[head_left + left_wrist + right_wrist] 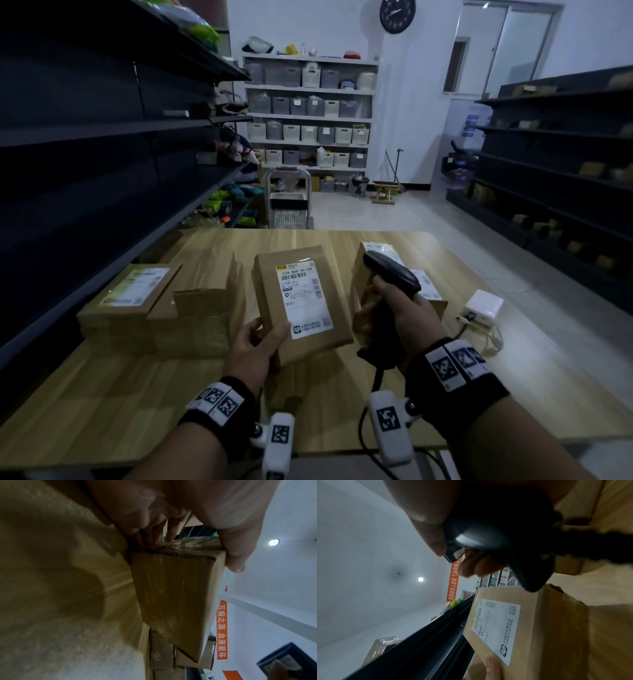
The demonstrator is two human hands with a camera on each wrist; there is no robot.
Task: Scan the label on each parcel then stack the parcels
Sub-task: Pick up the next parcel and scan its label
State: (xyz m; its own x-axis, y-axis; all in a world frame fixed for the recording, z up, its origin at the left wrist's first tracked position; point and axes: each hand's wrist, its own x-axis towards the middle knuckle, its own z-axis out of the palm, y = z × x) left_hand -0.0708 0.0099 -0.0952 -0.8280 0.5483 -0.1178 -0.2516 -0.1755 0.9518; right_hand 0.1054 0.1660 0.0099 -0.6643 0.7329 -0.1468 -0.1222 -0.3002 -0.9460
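My left hand [255, 346]: thumb laid on the top face, fingers curled under, gripping the near corner of a brown cardboard parcel [301, 305]. Parcel held up off the table, tilted, its white shipping label [304, 297] facing up toward me; barcode near the label's far end, "B081" printed lower down. My thumb tip touches the label's near corner.

My right hand [397, 315]: fingers wrapped round the handle of a black handheld barcode scanner [390, 274], just to the right of the held parcel. Scanner head sits above my knuckles; its black cable [376, 380] drops from the handle's base toward the table edge. Whether a finger rests on the trigger I cannot tell.

Wooden table [137, 394]: on the left, a low stack of parcels [123, 301], the top one labelled; just beside it, a taller plain cardboard box [202, 308]. Behind my right hand, more labelled parcels [424, 284], partly hidden. Far right, a white adapter box [484, 306] with a lead plugged in.

Surroundings: dark metal shelving [102, 137] on the left, white shelves of storage bins [308, 113] at the far wall, a wall clock [397, 14] above.
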